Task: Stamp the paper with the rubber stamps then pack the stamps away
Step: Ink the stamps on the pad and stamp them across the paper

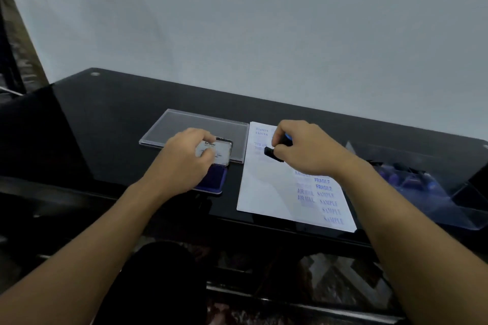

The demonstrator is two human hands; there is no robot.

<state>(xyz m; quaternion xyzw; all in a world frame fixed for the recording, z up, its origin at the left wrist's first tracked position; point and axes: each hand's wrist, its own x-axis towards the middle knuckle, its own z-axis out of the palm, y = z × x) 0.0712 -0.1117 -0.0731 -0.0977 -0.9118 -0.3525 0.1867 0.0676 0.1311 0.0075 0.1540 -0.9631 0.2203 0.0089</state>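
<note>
A white paper (266, 192) lies on the black table (105, 119), marked with blue prints reading FRAGILE, AIR MAIL and SAMPLE. My right hand (306, 150) grips a black and blue rubber stamp (274, 152) over the paper's upper part; whether it touches the sheet I cannot tell. My left hand (182, 158) holds the raised lid of the ink pad tin (219, 179), whose blue pad shows below my fingers. Several more stamps (401, 174) sit in a clear plastic case (449, 208) at the right.
A clear plastic lid (184, 124) lies flat behind the ink pad. A grey wall stands close behind the table. The near table edge runs just below the paper, with patterned floor beneath.
</note>
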